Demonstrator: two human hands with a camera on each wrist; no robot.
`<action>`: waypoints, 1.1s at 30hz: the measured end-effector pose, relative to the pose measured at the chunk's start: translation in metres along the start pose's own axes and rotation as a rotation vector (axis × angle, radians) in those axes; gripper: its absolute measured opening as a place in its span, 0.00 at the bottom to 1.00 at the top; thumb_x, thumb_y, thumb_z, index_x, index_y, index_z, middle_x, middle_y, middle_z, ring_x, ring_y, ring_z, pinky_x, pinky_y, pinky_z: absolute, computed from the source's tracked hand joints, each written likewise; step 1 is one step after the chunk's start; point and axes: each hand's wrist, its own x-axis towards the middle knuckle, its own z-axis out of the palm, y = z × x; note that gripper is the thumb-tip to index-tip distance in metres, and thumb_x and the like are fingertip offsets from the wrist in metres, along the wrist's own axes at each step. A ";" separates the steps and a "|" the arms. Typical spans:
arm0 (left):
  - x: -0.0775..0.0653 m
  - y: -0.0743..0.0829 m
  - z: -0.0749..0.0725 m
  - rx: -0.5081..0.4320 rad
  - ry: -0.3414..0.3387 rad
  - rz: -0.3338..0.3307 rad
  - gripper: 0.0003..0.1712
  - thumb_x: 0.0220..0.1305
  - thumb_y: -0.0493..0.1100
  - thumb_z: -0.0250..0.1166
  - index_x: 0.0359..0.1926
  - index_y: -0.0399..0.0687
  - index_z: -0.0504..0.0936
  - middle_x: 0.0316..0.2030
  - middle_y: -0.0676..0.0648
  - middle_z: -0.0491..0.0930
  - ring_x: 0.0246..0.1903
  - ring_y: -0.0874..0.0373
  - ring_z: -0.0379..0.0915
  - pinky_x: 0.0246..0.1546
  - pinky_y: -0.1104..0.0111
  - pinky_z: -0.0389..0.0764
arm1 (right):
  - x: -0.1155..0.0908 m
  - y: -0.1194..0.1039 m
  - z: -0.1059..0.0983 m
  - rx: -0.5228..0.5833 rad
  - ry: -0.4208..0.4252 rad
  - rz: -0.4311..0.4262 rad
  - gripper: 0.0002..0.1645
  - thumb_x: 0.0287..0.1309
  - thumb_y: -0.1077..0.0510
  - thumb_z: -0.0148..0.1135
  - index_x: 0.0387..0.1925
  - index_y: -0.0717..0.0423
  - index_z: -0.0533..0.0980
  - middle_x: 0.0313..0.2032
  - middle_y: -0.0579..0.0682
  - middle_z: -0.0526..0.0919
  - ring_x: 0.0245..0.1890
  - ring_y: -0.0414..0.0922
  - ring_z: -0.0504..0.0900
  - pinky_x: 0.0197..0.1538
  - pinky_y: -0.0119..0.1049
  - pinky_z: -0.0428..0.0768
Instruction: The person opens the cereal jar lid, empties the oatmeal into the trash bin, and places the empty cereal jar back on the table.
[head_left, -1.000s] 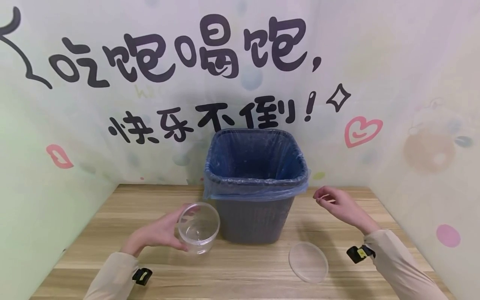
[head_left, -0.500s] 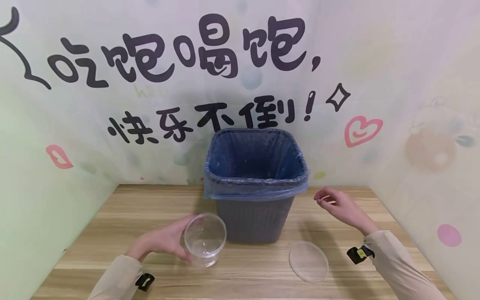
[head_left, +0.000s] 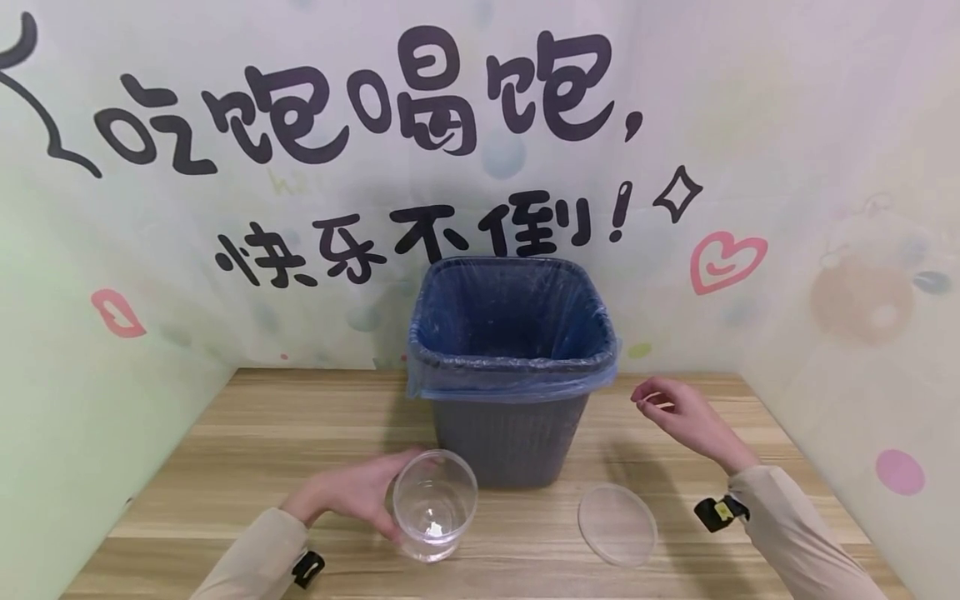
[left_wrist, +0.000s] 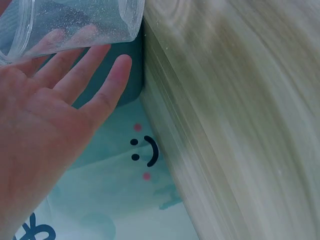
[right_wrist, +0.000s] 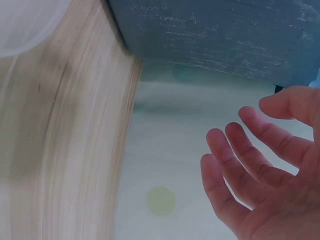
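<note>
In the head view my left hand grips a clear plastic tub round its side, with the thumb in front and the fingers behind. The tub is close to the tabletop; whether it touches is hard to tell. The left wrist view shows the fingers along the wall of the tub. My right hand hovers right of the bin, fingers loosely curled and holding nothing. A round translucent lid lies flat on the table in front of that hand.
A dark bin with a blue liner bag folded over its rim stands at the back middle of the wooden table. A printed backdrop with black lettering rises behind and on both sides.
My left hand has moved toward me and to the right, lowering the tub in front of the bin's left corner. The right hand has hardly moved; lid and bin stay in place.
</note>
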 end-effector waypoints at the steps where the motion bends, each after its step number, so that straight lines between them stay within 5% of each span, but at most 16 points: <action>1: 0.001 0.001 0.001 0.009 -0.007 0.001 0.58 0.36 0.44 0.80 0.68 0.39 0.60 0.60 0.40 0.71 0.57 0.48 0.69 0.59 0.57 0.69 | 0.000 0.000 0.000 0.002 0.001 0.000 0.05 0.63 0.67 0.58 0.40 0.61 0.77 0.38 0.50 0.81 0.40 0.49 0.81 0.43 0.38 0.81; 7: 0.008 0.002 0.005 0.076 -0.039 0.041 0.57 0.35 0.43 0.81 0.66 0.35 0.61 0.59 0.39 0.71 0.57 0.50 0.69 0.59 0.58 0.69 | -0.002 0.000 0.000 0.012 0.015 -0.018 0.05 0.63 0.67 0.58 0.40 0.62 0.77 0.38 0.51 0.81 0.39 0.49 0.82 0.40 0.38 0.81; 15: 0.009 0.001 0.010 -0.038 -0.080 -0.027 0.57 0.35 0.36 0.80 0.67 0.33 0.59 0.61 0.37 0.69 0.60 0.54 0.64 0.62 0.63 0.64 | -0.003 0.002 0.003 -0.002 0.027 -0.009 0.05 0.62 0.68 0.59 0.39 0.63 0.77 0.39 0.54 0.81 0.39 0.50 0.81 0.40 0.39 0.82; 27: 0.007 -0.001 0.012 -0.001 -0.071 -0.071 0.58 0.35 0.39 0.81 0.67 0.33 0.59 0.60 0.38 0.70 0.60 0.52 0.64 0.62 0.63 0.64 | -0.002 0.002 0.006 0.014 0.021 0.002 0.05 0.60 0.69 0.59 0.39 0.63 0.77 0.39 0.54 0.80 0.39 0.51 0.82 0.39 0.36 0.81; 33: 0.006 -0.004 0.013 0.041 -0.072 -0.036 0.58 0.35 0.41 0.82 0.66 0.31 0.59 0.58 0.37 0.70 0.58 0.52 0.66 0.61 0.64 0.66 | -0.002 0.000 0.007 0.028 0.022 0.001 0.05 0.59 0.70 0.60 0.38 0.63 0.77 0.39 0.54 0.80 0.39 0.51 0.82 0.39 0.35 0.81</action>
